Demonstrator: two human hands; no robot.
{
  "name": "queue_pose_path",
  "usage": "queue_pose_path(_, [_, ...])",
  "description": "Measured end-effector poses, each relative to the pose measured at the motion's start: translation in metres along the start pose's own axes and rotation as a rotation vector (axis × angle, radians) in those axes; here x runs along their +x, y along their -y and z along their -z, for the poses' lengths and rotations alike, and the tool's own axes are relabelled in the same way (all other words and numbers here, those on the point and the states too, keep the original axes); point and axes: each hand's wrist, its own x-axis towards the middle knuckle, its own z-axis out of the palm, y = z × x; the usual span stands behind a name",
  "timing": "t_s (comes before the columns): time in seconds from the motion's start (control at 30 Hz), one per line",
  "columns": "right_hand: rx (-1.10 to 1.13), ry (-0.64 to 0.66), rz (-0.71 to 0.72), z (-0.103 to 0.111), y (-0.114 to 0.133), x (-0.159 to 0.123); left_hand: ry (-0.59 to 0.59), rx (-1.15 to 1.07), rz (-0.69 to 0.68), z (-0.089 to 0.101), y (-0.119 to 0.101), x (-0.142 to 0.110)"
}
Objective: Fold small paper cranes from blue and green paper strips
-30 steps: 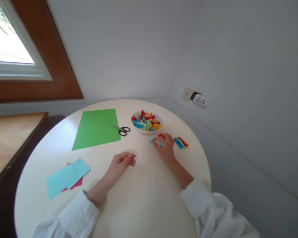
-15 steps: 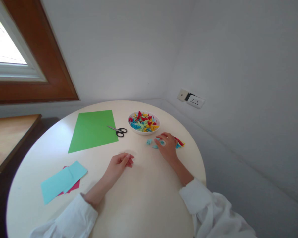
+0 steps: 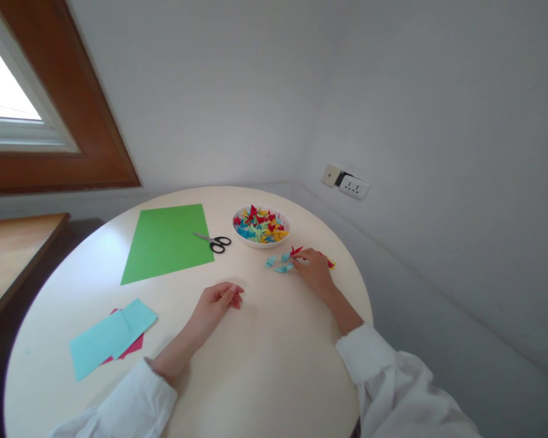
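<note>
My right hand (image 3: 314,269) reaches over the right side of the table, its thumb and fingertips drawn close together; what lies between them is too small to make out. Just left of those fingertips sit small light blue folded-paper cranes (image 3: 284,268), and a red paper crane (image 3: 296,250) is just beyond them. Partly hidden behind that hand lie red and yellow folded paper pieces (image 3: 331,264). My left hand (image 3: 218,302) rests on the table with its fingers curled in, nothing visible in it.
A white bowl (image 3: 261,245) full of colourful paper cranes stands at the back. Black-handled scissors (image 3: 217,243) overlap a green sheet (image 3: 164,243). Light blue papers (image 3: 100,340) lie over pinkish-red ones (image 3: 134,345) at left. Walls border the round table (image 3: 265,365).
My right hand has shifted right across the light blue cranes, uncovering more of them and the red crane. My left hand stays in place. The view has turned slightly right.
</note>
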Motion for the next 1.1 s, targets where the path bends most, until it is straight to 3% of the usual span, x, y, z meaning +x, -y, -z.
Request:
queue_pose_path(0.2, [0.117, -0.076, -0.021, 0.006, -0.002, 0.000, 0.010, 0.013, -0.010, 0.003, 0.003, 0.002])
queue_pose_path(0.33, [0.241, -0.142, -0.061, 0.012, 0.011, -0.010, -0.007, -0.023, -0.013, -0.002, 0.002, 0.001])
queue_pose_path(0.5, [0.542, -0.067, -0.009, 0.009, 0.049, -0.039, 0.085, -0.163, 0.075, -0.023, -0.004, -0.006])
queue_pose_path(0.77, [0.629, 0.028, 0.082, -0.002, 0.087, -0.067, 0.129, -0.201, 0.108, -0.034, -0.007, -0.014])
queue_pose_path(0.93, [0.721, 0.061, -0.046, -0.004, 0.093, -0.067, 0.163, -0.153, 0.086, -0.032, -0.009, -0.015])
queue_pose_path(1.1, [0.871, 0.048, -0.278, -0.004, 0.094, -0.065, 0.152, -0.102, 0.055, -0.032, -0.009, -0.015])
